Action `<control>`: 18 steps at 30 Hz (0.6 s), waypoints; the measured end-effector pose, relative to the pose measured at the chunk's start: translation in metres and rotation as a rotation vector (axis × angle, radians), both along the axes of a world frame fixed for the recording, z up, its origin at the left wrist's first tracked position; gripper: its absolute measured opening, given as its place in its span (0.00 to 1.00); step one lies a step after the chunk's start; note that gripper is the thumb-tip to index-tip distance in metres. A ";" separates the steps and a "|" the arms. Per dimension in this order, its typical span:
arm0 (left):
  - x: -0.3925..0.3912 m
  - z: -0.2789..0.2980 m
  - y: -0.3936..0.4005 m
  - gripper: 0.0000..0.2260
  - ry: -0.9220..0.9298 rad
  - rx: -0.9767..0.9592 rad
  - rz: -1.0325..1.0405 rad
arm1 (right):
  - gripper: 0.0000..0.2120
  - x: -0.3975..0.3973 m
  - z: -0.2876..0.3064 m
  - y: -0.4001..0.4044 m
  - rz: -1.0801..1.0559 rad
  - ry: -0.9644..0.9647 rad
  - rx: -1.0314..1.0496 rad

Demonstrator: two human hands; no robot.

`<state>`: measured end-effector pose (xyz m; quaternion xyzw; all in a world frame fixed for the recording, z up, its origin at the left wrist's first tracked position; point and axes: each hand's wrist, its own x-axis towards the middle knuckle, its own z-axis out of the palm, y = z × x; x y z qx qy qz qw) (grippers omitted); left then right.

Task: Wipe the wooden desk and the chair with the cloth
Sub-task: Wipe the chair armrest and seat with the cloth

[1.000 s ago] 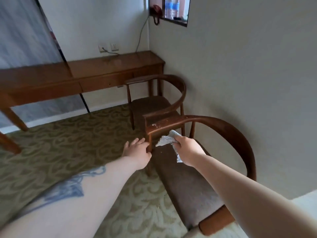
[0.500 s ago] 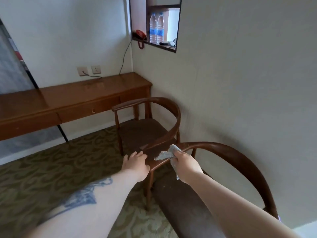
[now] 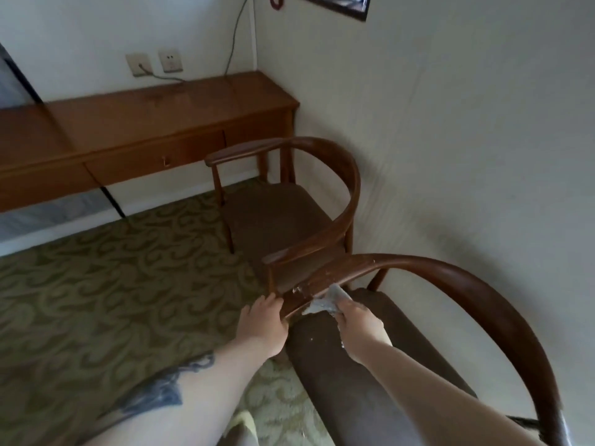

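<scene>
A dark wooden armchair [image 3: 467, 284] with a brown cushioned seat stands right in front of me, its curved rail arching from centre to lower right. My left hand [image 3: 262, 326] grips the scuffed front end of its left armrest. My right hand [image 3: 357, 323] grips a crumpled grey-white cloth [image 3: 325, 302] and presses it against the inner side of that armrest. The long wooden desk [image 3: 154, 123] runs along the far wall, upper left.
A second matching chair [image 3: 322, 175] stands beyond the near one, against the right wall and next to the desk's end. Patterned green carpet [image 3: 96, 300] covers the floor on the left. Wall sockets and a cable sit above the desk.
My view has dipped down and closer to the near chair. My left hand has closed round the armrest end, and the cloth has slid along its inner side.
</scene>
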<state>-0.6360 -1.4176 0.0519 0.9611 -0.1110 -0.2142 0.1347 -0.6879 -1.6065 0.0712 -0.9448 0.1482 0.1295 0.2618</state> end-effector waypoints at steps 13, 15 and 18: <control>0.054 -0.114 0.004 0.25 0.127 -0.289 0.047 | 0.21 0.054 -0.096 0.046 -0.288 -0.246 0.112; 0.049 -0.132 0.006 0.28 0.179 -0.350 0.083 | 0.22 0.065 -0.116 0.049 -0.283 -0.263 0.081; 0.035 -0.143 0.007 0.23 0.253 -0.443 0.223 | 0.21 0.073 -0.141 0.074 -0.150 -0.306 0.057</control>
